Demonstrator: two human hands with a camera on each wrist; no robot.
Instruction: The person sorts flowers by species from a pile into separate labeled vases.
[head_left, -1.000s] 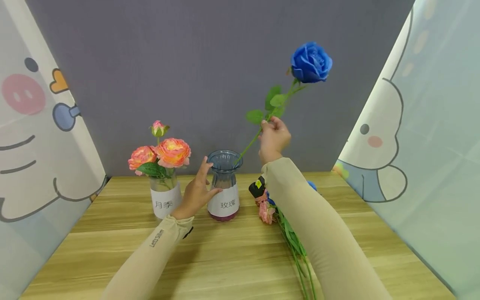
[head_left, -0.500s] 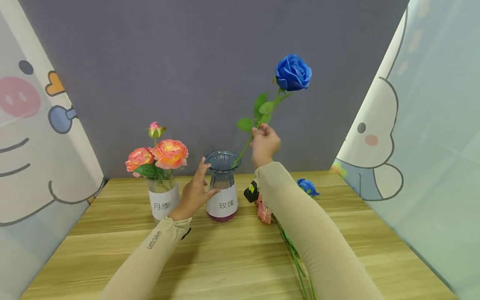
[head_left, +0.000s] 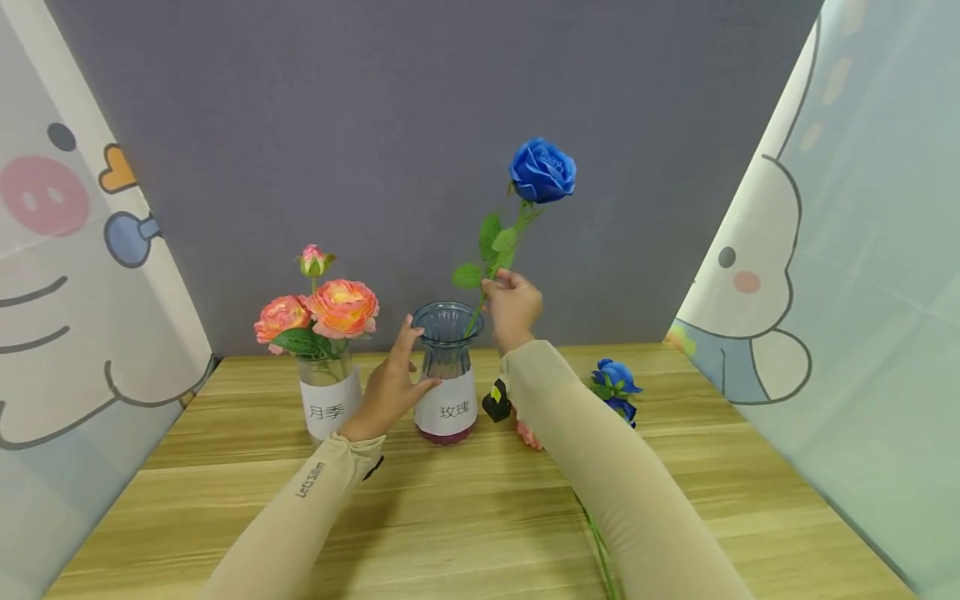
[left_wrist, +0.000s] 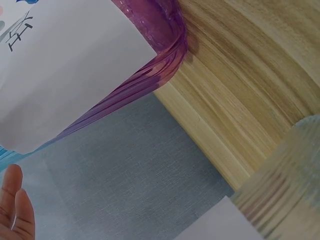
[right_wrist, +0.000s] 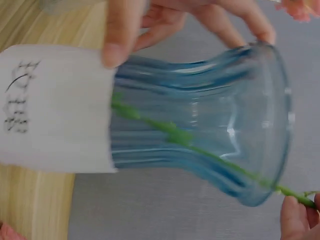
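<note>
A ribbed glass vase (head_left: 446, 360), blue above and purple-pink at the base, stands upright with a white paper label around it. My left hand (head_left: 388, 390) is spread along its left side. In the right wrist view, the left thumb (right_wrist: 119, 37) touches the label's edge and a fingertip meets the rim. My right hand (head_left: 516, 308) pinches the stem of a blue rose (head_left: 543, 172) just above the rim. Through the glass, the stem's (right_wrist: 215, 156) lower part shows inside, slanting; its end is hidden behind the label. Two left fingers (left_wrist: 11, 192) look straight in the left wrist view.
To the left stands a second labelled vase (head_left: 330, 400) with orange-pink flowers (head_left: 345, 307) and a bud. Blue roses (head_left: 615, 379) and a pink flower (head_left: 528, 435) lie on the wooden table (head_left: 450, 533), partly behind the right arm. A grey wall rises behind the table.
My right hand has moved down and left with the blue rose, and the bloom is lower and nearer the vase. The left hand stays at the vase.
</note>
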